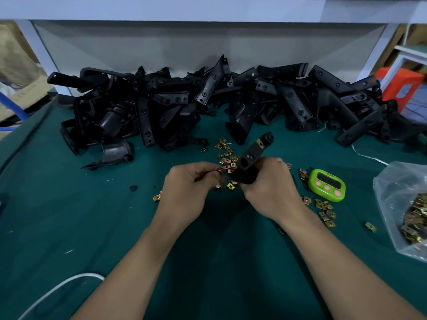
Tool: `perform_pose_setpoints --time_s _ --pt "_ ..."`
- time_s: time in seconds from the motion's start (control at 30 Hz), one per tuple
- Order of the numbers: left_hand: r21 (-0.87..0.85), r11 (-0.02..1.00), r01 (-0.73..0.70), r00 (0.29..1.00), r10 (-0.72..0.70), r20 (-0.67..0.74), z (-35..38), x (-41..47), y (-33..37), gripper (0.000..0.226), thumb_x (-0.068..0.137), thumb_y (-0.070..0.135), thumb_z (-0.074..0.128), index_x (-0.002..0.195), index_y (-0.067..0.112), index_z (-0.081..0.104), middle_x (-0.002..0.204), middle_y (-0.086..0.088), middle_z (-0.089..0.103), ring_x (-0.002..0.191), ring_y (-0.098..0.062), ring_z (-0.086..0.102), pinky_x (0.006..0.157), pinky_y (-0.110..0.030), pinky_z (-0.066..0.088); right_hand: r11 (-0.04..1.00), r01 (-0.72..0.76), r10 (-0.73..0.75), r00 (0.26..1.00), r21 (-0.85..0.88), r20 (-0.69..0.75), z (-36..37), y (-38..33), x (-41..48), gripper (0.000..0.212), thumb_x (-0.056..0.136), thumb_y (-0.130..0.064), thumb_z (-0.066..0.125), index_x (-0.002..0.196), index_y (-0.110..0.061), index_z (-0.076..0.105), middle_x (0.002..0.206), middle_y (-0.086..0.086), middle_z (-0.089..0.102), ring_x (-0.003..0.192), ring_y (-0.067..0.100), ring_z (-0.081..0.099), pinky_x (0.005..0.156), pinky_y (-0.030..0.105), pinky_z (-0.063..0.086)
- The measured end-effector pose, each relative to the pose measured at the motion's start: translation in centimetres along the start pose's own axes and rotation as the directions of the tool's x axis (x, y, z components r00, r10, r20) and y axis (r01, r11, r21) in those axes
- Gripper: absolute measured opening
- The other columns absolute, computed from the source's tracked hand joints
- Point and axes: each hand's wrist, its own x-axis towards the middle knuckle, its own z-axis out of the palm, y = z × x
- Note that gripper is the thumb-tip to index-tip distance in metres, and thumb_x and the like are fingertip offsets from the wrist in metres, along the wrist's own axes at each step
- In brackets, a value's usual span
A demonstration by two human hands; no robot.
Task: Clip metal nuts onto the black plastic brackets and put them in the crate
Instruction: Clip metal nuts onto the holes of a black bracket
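Right hand (270, 188) is wrapped tight around the bottom of a black bracket (251, 155), which sticks up and away from it, a nut already sitting near its far tip. Left hand (189, 188) is curled, pinching one small metal nut (219, 169) right next to the bracket. Loose nuts (227, 158) are scattered just past and between the hands. A green timer (327, 185) is off to the right, with a plastic bag (392, 181) of nuts further out. A big pile of brackets (208, 100) lies beyond.
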Motion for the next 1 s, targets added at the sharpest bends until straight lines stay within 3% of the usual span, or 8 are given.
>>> perform_pose_setpoints --time_s 0.1,0.2,0.33,0.47,0.57,0.7,0.87,1.0 --pt "-0.086 0.996 0.026 0.998 -0.021 0.064 -0.5 0.0 0.5 0.028 0.1 0.013 0.063 0.086 0.032 0.079 0.084 0.005 0.079 0.086 -0.009 0.07 0.088 -0.03 0.051 0.929 0.11 -0.122 0.992 -0.353 -0.013 -0.5 0.1 0.2 0.023 0.063 -0.007 0.056 0.059 -0.026 0.044 0.062 -0.004 0.049 0.067 0.021 0.044 0.081 0.029 0.027" --pt "-0.11 0.993 0.048 0.989 -0.032 0.145 -1.1 0.0 1.0 0.031 0.105 0.017 0.054 0.085 0.027 0.076 0.082 -0.001 0.078 0.083 -0.016 0.066 0.085 -0.031 0.05 0.839 0.163 -0.18 0.983 -0.52 0.016 -0.5 0.4 0.4 0.027 0.061 0.001 0.058 0.068 -0.024 0.059 0.07 -0.01 0.057 0.079 0.018 0.05 0.088 0.032 0.024" --pt "-0.116 0.991 0.061 0.972 -0.032 0.233 -1.4 -0.2 1.3 0.029 0.103 0.024 0.056 0.082 0.018 0.075 0.08 -0.003 0.078 0.088 -0.024 0.071 0.085 -0.03 0.053 0.832 0.215 -0.237 0.971 -0.512 0.023 -0.2 1.2 0.5 0.03 0.06 0.004 0.061 0.074 -0.022 0.067 0.078 -0.01 0.065 0.087 0.02 0.055 0.091 0.029 0.02" --pt "-0.208 0.973 0.103 0.977 -0.06 0.205 -1.4 -0.4 1.1 0.014 0.091 0.023 0.073 0.079 0.019 0.081 0.079 -0.004 0.078 0.075 -0.01 0.071 0.065 -0.017 0.054 0.866 0.227 -0.256 0.967 -0.446 -0.006 0.1 1.5 0.6 0.028 0.057 0.005 0.069 0.071 -0.019 0.067 0.077 -0.007 0.066 0.088 0.024 0.06 0.094 0.03 0.022" --pt "-0.302 0.938 0.17 0.974 -0.113 0.198 -1.3 -0.4 0.9 0.008 0.077 0.012 0.083 0.076 0.02 0.082 0.073 -0.003 0.076 0.065 -0.006 0.065 0.059 -0.016 0.05 0.864 0.231 -0.246 0.969 -0.447 0.025 0.3 1.5 0.6 0.026 0.06 0.002 0.066 0.071 -0.022 0.064 0.079 -0.009 0.066 0.092 0.021 0.059 0.098 0.028 0.02" --pt "-0.368 0.897 0.247 0.963 -0.183 0.2 -1.0 -0.5 1.1 0.029 0.08 -0.002 0.079 0.083 0.026 0.083 0.082 -0.006 0.079 0.07 -0.008 0.07 0.058 -0.016 0.052 0.851 0.224 -0.226 0.973 -0.474 0.053 0.3 1.3 0.4 0.028 0.063 0.0 0.067 0.078 -0.024 0.069 0.087 -0.008 0.07 0.099 0.02 0.059 0.102 0.027 0.016" --pt "-0.484 0.817 0.313 0.949 -0.257 0.18 -0.3 -0.7 1.3 0.022 0.082 0.003 0.077 0.098 0.016 0.078 0.089 -0.009 0.079 0.077 -0.013 0.074 0.063 -0.019 0.056 0.81 0.196 -0.203 0.978 -0.552 0.049 0.2 1.0 0.3 0.026 0.064 -0.001 0.065 0.074 -0.025 0.066 0.082 -0.011 0.067 0.095 0.019 0.057 0.103 0.027 0.016" --pt "-0.537 0.769 0.346 0.937 -0.305 0.168 0.2 -0.8 1.5 0.016 0.082 0.003 0.076 0.095 0.012 0.077 0.086 -0.008 0.078 0.076 -0.014 0.075 0.063 -0.021 0.058 0.77 0.222 -0.239 0.97 -0.598 0.052 0.0 0.7 0.2 0.023 0.063 -0.003 0.064 0.069 -0.025 0.061 0.074 -0.01 0.061 0.086 0.02 0.055 0.098 0.032 0.022"
